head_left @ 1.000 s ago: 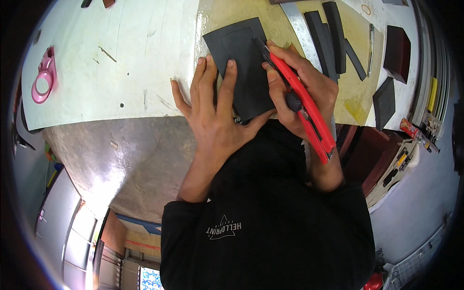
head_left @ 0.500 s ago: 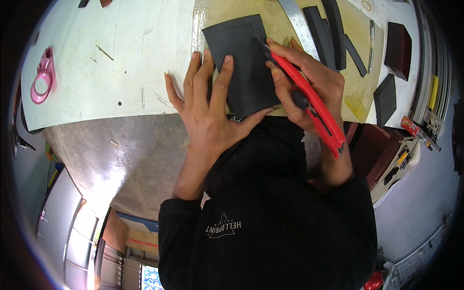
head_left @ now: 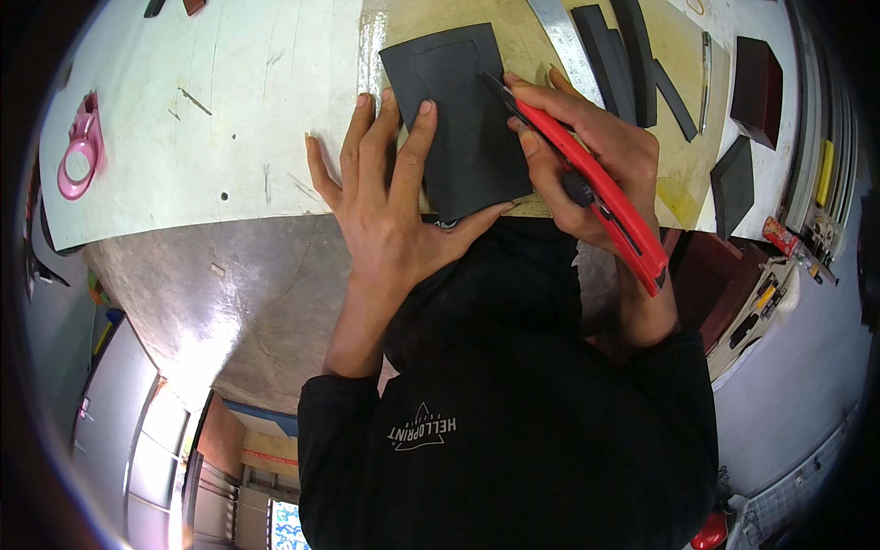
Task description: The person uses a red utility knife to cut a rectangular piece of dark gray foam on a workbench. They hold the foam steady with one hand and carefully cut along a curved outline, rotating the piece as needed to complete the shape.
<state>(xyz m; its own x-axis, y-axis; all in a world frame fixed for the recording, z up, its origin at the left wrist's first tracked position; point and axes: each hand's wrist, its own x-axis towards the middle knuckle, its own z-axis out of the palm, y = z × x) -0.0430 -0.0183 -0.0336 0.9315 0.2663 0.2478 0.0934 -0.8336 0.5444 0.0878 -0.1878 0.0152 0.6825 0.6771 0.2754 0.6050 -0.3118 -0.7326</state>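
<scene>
The knife point(head_left: 587, 188) blade has crept further along the dark sheet point(head_left: 463, 119). The right hand point(head_left: 587, 156) grips the knife; the left hand point(head_left: 390, 197) presses the sheet flat, fingers spread.

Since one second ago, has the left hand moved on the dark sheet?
Cannot tell. The left hand presses the dark sheet as before; its small shift against the pink tape dispenser may be head motion.

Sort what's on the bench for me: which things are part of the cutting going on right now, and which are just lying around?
In use:
- dark sheet, pinned flat by the left hand
- red utility knife, gripped in the right hand, blade on the sheet
- yellowish cutting mat underneath

Lying about:
- metal ruler
- dark strips
- dark offcut
- dark red block
- pink tape dispenser
</scene>
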